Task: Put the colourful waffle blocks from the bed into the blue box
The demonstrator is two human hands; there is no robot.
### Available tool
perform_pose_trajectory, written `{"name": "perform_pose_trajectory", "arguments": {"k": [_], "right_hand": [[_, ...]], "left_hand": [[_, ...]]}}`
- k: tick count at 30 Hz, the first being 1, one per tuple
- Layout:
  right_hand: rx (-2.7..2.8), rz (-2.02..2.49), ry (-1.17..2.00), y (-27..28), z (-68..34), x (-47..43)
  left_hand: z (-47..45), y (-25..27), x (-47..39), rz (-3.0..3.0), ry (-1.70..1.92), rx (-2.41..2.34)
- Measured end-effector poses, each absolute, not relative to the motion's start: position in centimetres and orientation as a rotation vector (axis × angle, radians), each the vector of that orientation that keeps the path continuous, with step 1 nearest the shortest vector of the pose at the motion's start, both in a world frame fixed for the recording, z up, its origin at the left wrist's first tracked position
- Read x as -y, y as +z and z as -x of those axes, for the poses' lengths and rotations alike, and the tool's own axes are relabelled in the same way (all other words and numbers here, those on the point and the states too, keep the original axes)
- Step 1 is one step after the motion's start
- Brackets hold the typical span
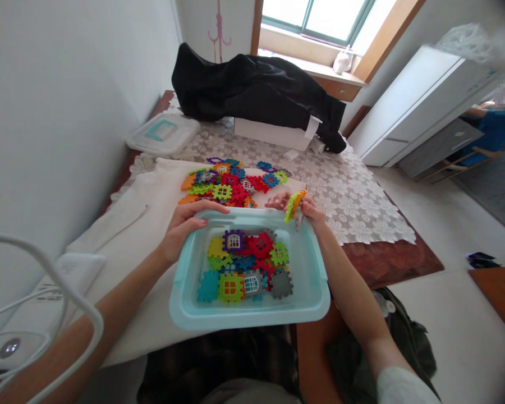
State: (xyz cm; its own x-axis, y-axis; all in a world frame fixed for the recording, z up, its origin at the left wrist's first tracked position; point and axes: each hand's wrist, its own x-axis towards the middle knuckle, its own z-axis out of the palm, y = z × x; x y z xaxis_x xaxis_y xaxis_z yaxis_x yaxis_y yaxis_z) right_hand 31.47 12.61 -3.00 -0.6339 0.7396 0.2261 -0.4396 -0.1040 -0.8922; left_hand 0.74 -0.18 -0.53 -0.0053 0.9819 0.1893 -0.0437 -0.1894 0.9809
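A light blue plastic bin [252, 322] sits at the near edge of the table, tilted toward me. Several interlocking building tiles lie inside it, among them a yellow-green window tile [231, 288], a grey tile [281, 284] and a purple one [234, 240]. At the bin's far left corner my left hand [185, 224] grips the rim, fingers along the edge. Over the far right corner, my right hand [313, 213] holds a few building tiles [295, 205], green and orange, between its fingers. Just beyond the bin spreads a pile of mixed-colour tiles [222, 192].
A clear lid with a teal handle [164, 133] lies at the table's far left. Black cloth [256, 84] covers a white box [269, 133] at the back. White cables [84, 314] and a white device [67, 275] are at left. A person in blue [483, 132] is far right.
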Motion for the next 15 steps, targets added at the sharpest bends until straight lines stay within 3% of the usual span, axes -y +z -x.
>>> {"name": "perform_pose_trajectory", "arguments": {"k": [4, 15], "right_hand": [[1.61, 0.395, 1.964, -2.6, -32.5, -12.7], [1.824, 0.317, 1.83, -1.0, -32.6, -13.1]], "left_hand": [[-0.8, -0.6, 0.1, -1.315, 1.37, -1.076], [-0.7, -0.7, 0.0, -1.338, 1.37, -1.08]]}}
